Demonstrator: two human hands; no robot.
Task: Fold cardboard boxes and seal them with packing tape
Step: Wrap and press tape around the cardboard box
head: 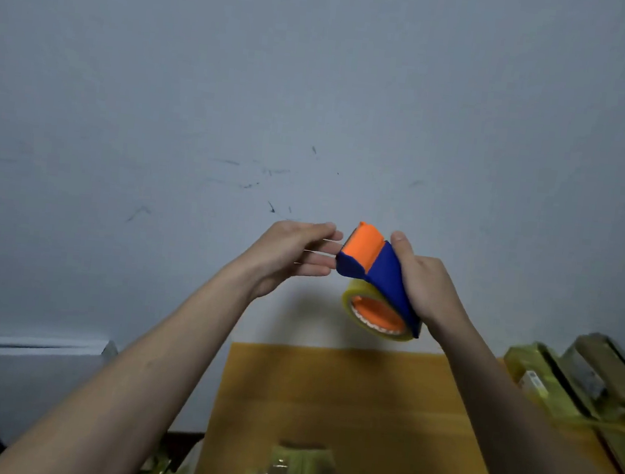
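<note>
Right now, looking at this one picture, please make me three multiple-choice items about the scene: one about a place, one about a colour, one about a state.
1. Where is the tape dispenser?
A. Raised in the air above the cardboard sheet
B. Lying flat on the cardboard
C. On the floor

2. What colours is the dispenser body?
A. Red and white
B. Blue and orange
C. Green and black

3. What is the right hand doing?
A. Hanging idle
B. Pressing on the cardboard
C. Gripping the dispenser

Answers: 1 A, it is seen against the wall, clear of the sheet; 2 B, blue frame with orange top; 3 C, the fingers wrap its blue frame while the left hand reaches toward its front end.
</note>
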